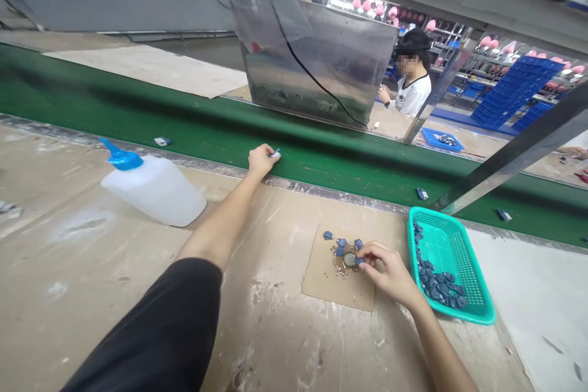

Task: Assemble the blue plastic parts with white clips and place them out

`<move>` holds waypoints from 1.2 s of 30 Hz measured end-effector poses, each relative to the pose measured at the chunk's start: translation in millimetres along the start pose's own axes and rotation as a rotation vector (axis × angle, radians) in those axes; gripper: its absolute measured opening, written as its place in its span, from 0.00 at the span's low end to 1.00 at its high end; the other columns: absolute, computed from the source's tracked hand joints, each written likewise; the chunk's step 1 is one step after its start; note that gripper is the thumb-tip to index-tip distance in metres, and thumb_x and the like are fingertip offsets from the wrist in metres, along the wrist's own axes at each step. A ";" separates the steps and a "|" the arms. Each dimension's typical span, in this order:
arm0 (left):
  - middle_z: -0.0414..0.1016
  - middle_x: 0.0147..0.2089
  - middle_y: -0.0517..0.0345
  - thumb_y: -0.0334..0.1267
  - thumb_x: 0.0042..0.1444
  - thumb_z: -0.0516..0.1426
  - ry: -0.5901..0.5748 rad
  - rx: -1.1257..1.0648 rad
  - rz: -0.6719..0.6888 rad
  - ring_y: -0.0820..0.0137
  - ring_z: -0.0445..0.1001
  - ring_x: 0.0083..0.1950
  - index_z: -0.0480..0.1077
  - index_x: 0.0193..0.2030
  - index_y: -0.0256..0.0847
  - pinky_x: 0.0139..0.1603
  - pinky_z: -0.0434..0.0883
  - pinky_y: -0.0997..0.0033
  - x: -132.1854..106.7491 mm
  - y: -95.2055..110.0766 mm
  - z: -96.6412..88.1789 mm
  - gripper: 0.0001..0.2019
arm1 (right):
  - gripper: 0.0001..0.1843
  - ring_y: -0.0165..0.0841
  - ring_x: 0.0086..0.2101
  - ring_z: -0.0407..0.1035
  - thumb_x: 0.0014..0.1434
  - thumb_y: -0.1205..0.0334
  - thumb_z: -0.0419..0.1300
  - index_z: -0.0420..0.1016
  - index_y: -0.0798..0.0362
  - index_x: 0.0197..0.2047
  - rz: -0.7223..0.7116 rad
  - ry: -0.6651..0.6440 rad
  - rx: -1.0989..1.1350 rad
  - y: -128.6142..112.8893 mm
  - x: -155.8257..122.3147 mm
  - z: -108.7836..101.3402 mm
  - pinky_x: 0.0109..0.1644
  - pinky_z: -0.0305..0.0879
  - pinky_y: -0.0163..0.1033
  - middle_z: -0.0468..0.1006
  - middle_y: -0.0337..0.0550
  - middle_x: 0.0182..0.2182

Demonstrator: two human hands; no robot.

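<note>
My left hand (261, 161) reaches over the green conveyor belt (316, 168), its fingers closed on a small white and blue piece (275, 154). Lower right, my right hand (389, 271) pinches a small dark blue piece (359, 261). That piece is beside a small round dish (350, 259) on a square of cardboard (337, 294); I cannot tell whether they touch. Wet brown spots surround the dish. Several other dark blue pieces (341, 242) lie on the cardboard. Right of my right hand stands a green plastic basket (484, 294) with many dark blue pieces in it.
A white squeeze bottle with a blue nozzle (156, 190) lies on the worktable (271, 331) at left. Small pieces (422, 193) are spread along the belt. A slanted metal post (509, 153) rises behind the basket. Across the belt, a person (413, 86) works near a blue tray (441, 139).
</note>
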State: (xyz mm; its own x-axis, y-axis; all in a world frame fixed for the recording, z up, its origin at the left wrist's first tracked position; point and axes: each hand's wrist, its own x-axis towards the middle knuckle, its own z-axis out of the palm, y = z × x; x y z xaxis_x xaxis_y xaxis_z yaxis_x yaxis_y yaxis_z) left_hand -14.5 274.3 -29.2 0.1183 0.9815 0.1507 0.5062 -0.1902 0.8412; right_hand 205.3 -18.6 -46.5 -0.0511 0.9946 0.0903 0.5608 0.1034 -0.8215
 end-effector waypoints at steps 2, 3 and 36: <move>0.71 0.33 0.57 0.38 0.49 0.56 -0.002 -0.124 0.008 0.71 0.69 0.38 0.65 0.38 0.32 0.40 0.66 0.70 -27.3 13.5 15.1 0.12 | 0.06 0.31 0.31 0.65 0.52 0.67 0.56 0.69 0.52 0.36 0.024 0.038 0.127 1.2 0.5 -2.5 0.37 0.63 0.39 0.70 0.42 0.32; 0.72 0.35 0.56 0.39 0.48 0.56 -0.028 -0.193 0.021 0.72 0.70 0.38 0.65 0.40 0.33 0.40 0.67 0.71 -46.5 20.9 21.2 0.13 | 0.06 0.32 0.33 0.66 0.52 0.66 0.57 0.68 0.52 0.36 0.036 0.072 0.232 1.0 0.5 -4.4 0.39 0.63 0.39 0.70 0.42 0.33; 0.67 0.41 0.51 0.35 0.57 0.50 -0.251 -0.019 0.929 0.70 0.68 0.43 0.61 0.53 0.36 0.44 0.69 0.70 -250.6 97.4 -1.5 0.16 | 0.16 0.26 0.36 0.71 0.48 0.73 0.62 0.60 0.49 0.36 -0.152 0.452 0.662 -87.3 -37.0 6.4 0.41 0.68 0.31 0.73 0.34 0.30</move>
State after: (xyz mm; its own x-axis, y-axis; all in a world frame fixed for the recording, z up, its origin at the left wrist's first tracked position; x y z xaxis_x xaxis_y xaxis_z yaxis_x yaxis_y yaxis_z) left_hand 3.8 9.9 15.7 0.6456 0.4054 0.6472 0.1046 -0.8864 0.4509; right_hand 152.9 -64.4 18.3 0.3305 0.8842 0.3302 -0.0370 0.3617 -0.9316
